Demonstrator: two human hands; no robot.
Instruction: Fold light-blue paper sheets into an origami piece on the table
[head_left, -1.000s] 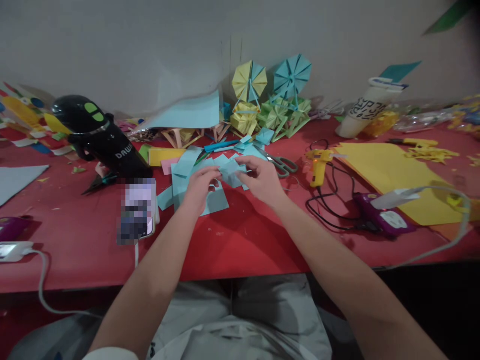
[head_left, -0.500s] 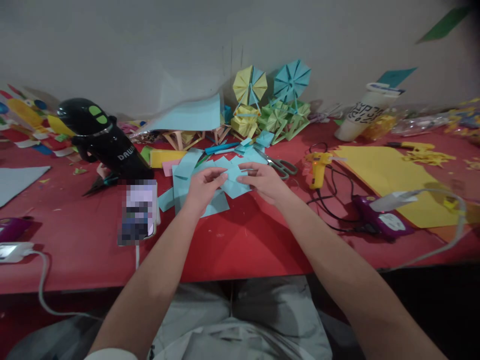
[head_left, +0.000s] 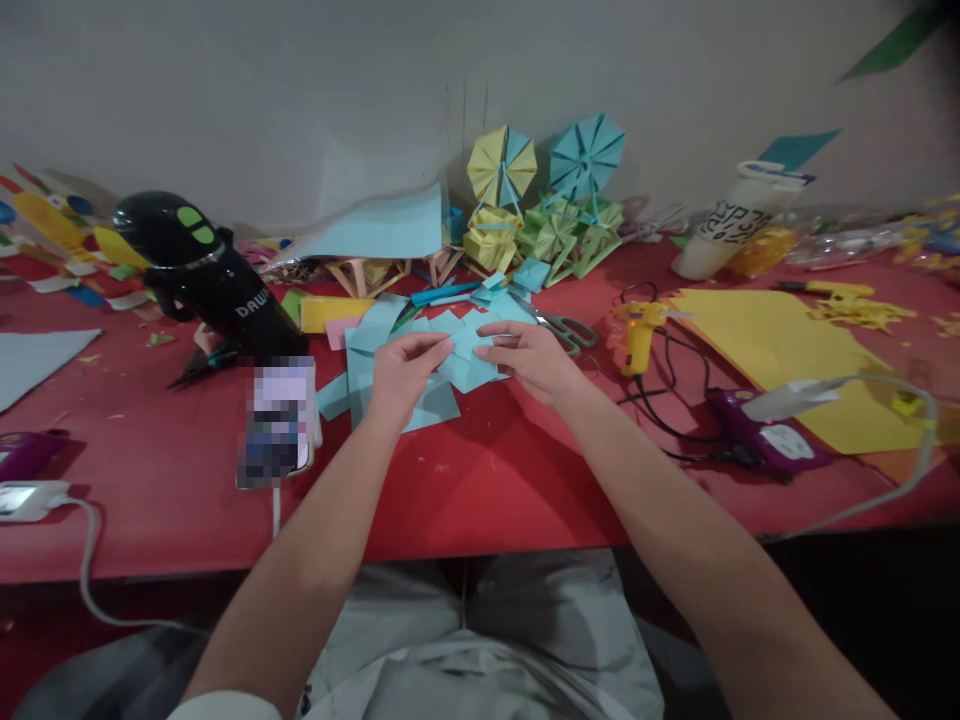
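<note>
Between my two hands is a small piece of light-blue paper [head_left: 466, 352], raised over other paper of the same colour. My left hand [head_left: 407, 372] pinches its left edge between thumb and fingers. On the opposite edge, the thumb and fingers of my right hand [head_left: 525, 358] are closed on the same piece. Its outline blends with the light-blue sheets [head_left: 435, 408] beneath, so its exact folds are hard to make out. Grey-handled scissors [head_left: 574, 333] lie just beyond my right hand, their blades partly covered by paper.
A phone [head_left: 277, 420] on a cable and a black bottle [head_left: 217, 275] are at left. To the right are a yellow glue gun [head_left: 637, 335], a purple power strip [head_left: 772, 435], yellow sheets [head_left: 795, 360] and a leaning cup [head_left: 739, 220]. Folded paper wheels [head_left: 586, 158] stand against the wall.
Both hands keep their hold on the light-blue paper, with only slight finger movement at the left. The view has shifted very slightly.
</note>
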